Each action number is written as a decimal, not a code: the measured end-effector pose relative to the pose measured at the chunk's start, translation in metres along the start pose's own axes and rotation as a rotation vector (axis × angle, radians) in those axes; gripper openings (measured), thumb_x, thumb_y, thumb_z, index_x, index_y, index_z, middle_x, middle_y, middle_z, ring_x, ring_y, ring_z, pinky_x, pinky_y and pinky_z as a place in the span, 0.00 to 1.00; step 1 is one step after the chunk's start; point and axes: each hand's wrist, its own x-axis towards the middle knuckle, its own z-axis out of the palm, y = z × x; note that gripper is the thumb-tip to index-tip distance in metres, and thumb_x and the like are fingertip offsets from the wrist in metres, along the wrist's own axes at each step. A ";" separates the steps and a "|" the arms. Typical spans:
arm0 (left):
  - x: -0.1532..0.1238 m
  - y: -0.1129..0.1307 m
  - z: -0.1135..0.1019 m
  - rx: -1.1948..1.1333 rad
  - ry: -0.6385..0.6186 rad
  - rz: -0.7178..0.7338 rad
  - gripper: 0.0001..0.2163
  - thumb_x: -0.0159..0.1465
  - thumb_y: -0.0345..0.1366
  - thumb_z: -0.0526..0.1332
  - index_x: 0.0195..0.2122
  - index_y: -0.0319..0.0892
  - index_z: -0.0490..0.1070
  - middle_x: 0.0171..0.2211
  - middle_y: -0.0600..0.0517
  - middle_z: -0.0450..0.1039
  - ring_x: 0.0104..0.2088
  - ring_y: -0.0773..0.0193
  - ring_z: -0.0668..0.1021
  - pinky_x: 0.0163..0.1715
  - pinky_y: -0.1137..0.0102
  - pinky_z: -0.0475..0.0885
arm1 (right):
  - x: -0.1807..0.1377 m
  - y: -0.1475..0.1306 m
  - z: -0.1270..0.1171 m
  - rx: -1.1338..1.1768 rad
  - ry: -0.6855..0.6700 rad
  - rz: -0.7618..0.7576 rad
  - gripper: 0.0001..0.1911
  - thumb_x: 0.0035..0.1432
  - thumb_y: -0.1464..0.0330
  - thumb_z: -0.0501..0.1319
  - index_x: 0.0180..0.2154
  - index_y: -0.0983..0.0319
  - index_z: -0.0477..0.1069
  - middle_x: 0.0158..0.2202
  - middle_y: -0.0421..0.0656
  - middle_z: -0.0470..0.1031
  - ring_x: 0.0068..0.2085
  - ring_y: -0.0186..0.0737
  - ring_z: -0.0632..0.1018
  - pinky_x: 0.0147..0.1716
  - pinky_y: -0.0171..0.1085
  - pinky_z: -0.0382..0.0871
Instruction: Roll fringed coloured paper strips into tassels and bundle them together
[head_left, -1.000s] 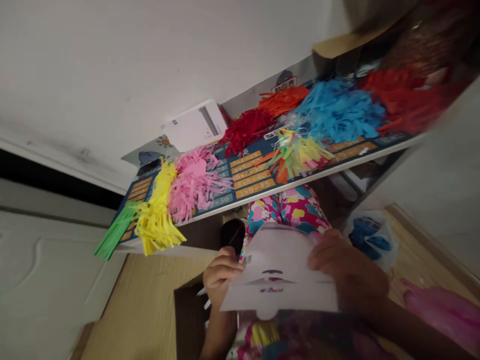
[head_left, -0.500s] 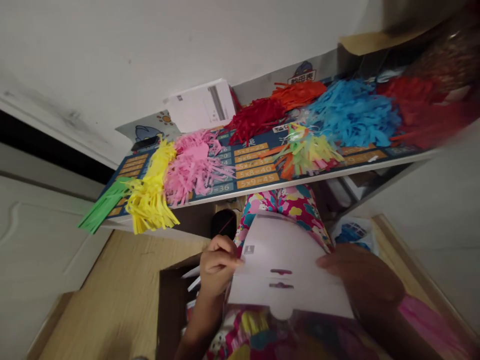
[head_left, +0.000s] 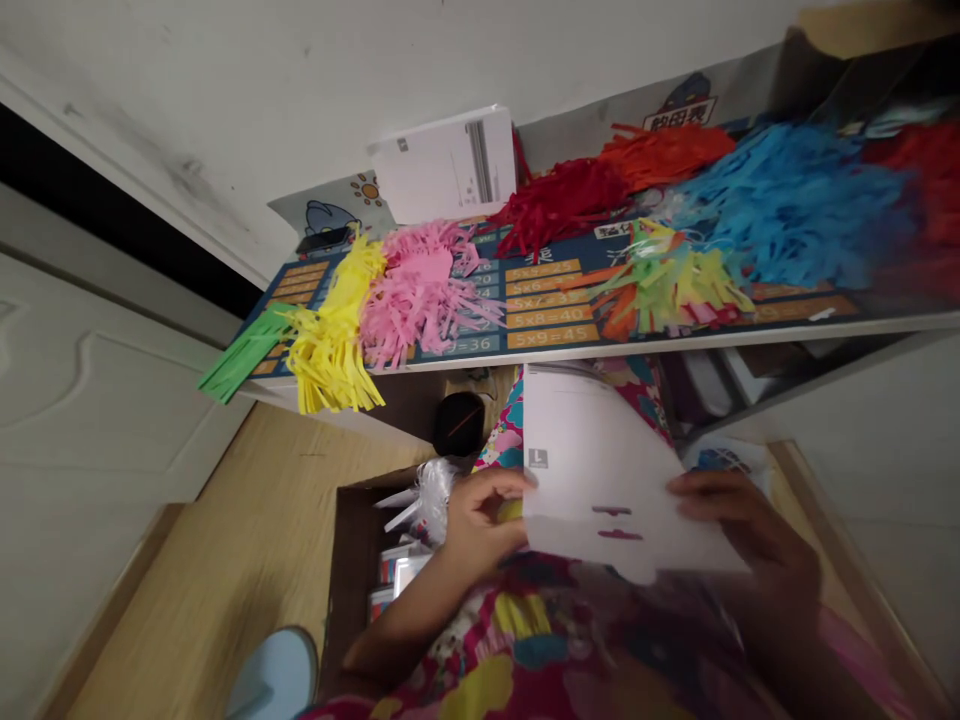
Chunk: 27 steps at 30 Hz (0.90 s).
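Observation:
Over my lap is a white card sheet point(head_left: 581, 450) with two small dark slots near its lower part and a printed mark at its left. My left hand point(head_left: 484, 515) pinches the sheet's left edge between thumb and fingers. On the opposite edge, the fingers of my right hand point(head_left: 757, 525) grip the sheet; its thumb is hard to make out. Beyond the sheet, on the desk, lie fringed paper bunches: green point(head_left: 246, 350), yellow point(head_left: 334, 350), pink point(head_left: 424, 295), multicoloured point(head_left: 667, 285), dark red point(head_left: 566, 205), orange point(head_left: 664, 155) and blue point(head_left: 802, 210).
The desk point(head_left: 555, 352) carries a times-table mat, and its front edge runs just beyond the sheet. A white printed card point(head_left: 442, 170) leans on the wall. Beside my left arm stands a dark box point(head_left: 349, 560) with papers and silvery fringe point(head_left: 435, 490). A light-blue round object point(head_left: 277, 675) is at the bottom left.
The view has shifted, so the desk appears larger and further right. Both hands still hold the white sheet, which now reaches up to the desk edge. My left fingers have a changed grip on its edge.

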 end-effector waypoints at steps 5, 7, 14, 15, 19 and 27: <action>-0.009 -0.016 0.003 -0.183 -0.031 -0.242 0.17 0.48 0.44 0.76 0.32 0.41 0.76 0.25 0.55 0.76 0.25 0.68 0.75 0.27 0.74 0.70 | -0.017 0.018 0.014 0.001 0.015 0.111 0.05 0.53 0.65 0.70 0.30 0.57 0.77 0.38 0.44 0.78 0.39 0.43 0.80 0.36 0.39 0.76; -0.014 -0.019 0.005 -0.215 -0.039 -0.339 0.16 0.49 0.42 0.76 0.33 0.41 0.74 0.25 0.56 0.74 0.26 0.68 0.75 0.28 0.75 0.69 | -0.026 0.024 0.018 -0.055 0.007 0.168 0.05 0.54 0.66 0.69 0.28 0.58 0.76 0.41 0.45 0.78 0.41 0.43 0.80 0.39 0.39 0.75; -0.028 -0.037 0.012 -0.194 0.069 -0.521 0.17 0.47 0.40 0.76 0.32 0.40 0.72 0.27 0.56 0.72 0.29 0.68 0.73 0.32 0.74 0.67 | -0.039 0.030 0.029 -0.225 -0.024 0.382 0.11 0.54 0.59 0.68 0.27 0.59 0.78 0.58 0.49 0.73 0.57 0.52 0.74 0.54 0.47 0.69; -0.030 -0.041 0.013 -0.178 0.086 -0.545 0.16 0.47 0.40 0.76 0.31 0.40 0.72 0.27 0.56 0.71 0.29 0.69 0.72 0.32 0.74 0.67 | -0.038 0.029 0.031 -0.246 -0.013 0.429 0.12 0.53 0.58 0.69 0.27 0.59 0.78 0.57 0.49 0.74 0.57 0.53 0.74 0.53 0.47 0.69; -0.032 -0.047 0.015 -0.097 0.131 -0.647 0.14 0.48 0.40 0.75 0.28 0.40 0.72 0.25 0.57 0.70 0.27 0.70 0.70 0.30 0.75 0.66 | -0.031 0.027 0.037 -0.178 -0.083 0.780 0.16 0.49 0.53 0.68 0.27 0.60 0.78 0.37 0.47 0.81 0.39 0.48 0.80 0.37 0.40 0.74; -0.031 -0.049 0.016 0.010 0.081 -0.724 0.15 0.52 0.44 0.72 0.21 0.40 0.71 0.20 0.57 0.67 0.23 0.70 0.67 0.27 0.74 0.64 | -0.024 0.028 0.044 -0.212 -0.114 1.078 0.24 0.42 0.47 0.68 0.19 0.61 0.70 0.17 0.39 0.68 0.22 0.36 0.69 0.21 0.34 0.59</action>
